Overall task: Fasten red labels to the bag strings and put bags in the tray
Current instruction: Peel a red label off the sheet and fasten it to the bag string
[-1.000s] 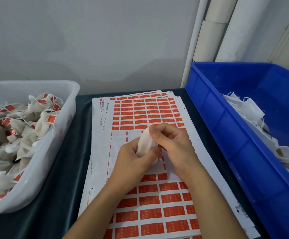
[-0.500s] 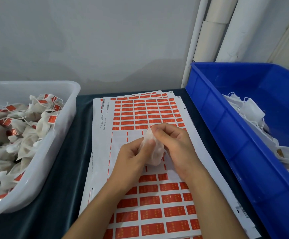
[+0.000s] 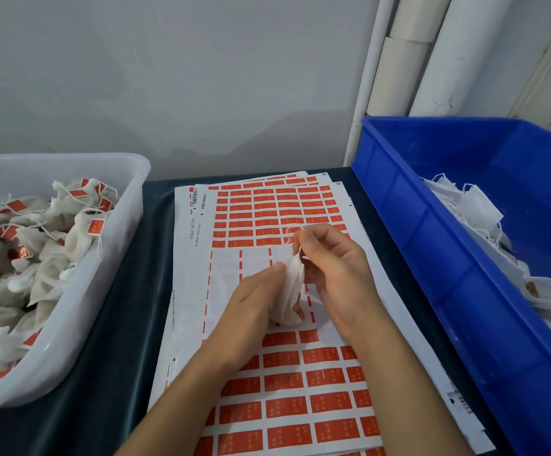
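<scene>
Above the label sheet [image 3: 287,399], the left hand [image 3: 251,311] grips the upright bag [image 3: 288,291] while the right hand [image 3: 336,274] pinches its string [image 3: 295,240] at the far, upper end, nearest the far red labels [image 3: 267,215].

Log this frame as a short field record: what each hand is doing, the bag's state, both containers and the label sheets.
left hand: grips the white bag by its body
right hand: pinches the bag's string above it
bag label: none visible yet
white tray: left side, holds bags with red labels
blue bin: right side, holds white unlabelled bags
label sheets: stacked under the hands, middle rows peeled
</scene>
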The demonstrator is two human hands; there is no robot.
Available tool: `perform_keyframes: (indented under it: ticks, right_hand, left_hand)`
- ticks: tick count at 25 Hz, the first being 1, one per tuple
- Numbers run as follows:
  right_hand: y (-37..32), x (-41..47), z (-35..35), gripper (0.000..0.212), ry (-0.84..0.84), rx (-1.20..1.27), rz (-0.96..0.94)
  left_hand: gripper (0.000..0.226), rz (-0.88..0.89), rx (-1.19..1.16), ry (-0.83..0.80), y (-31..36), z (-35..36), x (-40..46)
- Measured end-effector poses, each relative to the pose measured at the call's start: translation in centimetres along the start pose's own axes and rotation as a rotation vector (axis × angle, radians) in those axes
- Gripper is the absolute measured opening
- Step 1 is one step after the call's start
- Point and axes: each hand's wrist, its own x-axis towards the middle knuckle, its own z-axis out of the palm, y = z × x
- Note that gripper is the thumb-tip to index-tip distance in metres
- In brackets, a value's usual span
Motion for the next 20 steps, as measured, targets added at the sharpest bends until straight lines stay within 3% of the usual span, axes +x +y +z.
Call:
perform_keyframes:
  ticks: [2,7,12,15,18,20]
  right_hand:
    - [0.03,0.09,-0.16,0.02,0.002,0.047,-0.017]
    - [-0.08,0.05,-0.32,0.017,0.034,0.156,-0.049]
    - [-0.33,0.17,-0.5,0.02,0.052,0.225,-0.057]
    - [-0.49,0.2,-0.55,0.021,0.057,0.276,-0.042]
    - [-0.47,0.27,-0.6,0.023,0.069,0.328,-0.049]
    - [-0.4,0.28,-0.74,0.025,0.073,0.352,-0.06]
  left_hand:
    - [0.049,-0.051,-0.018,0.005,0.25,0.0,-0.34]
    - [0.02,-0.062,-0.074,-0.021,0.53,-0.19,-0.44]
    - [0.029,0.116,-0.016,-0.113,0.31,-0.05,-0.07]
    - [0.035,0.135,-0.005,-0.13,0.28,0.09,0.04]
    - [0.012,0.156,0.05,-0.105,-0.04,0.14,0.14]
    - [0.008,0.176,0.099,-0.094,-0.13,0.22,0.17]
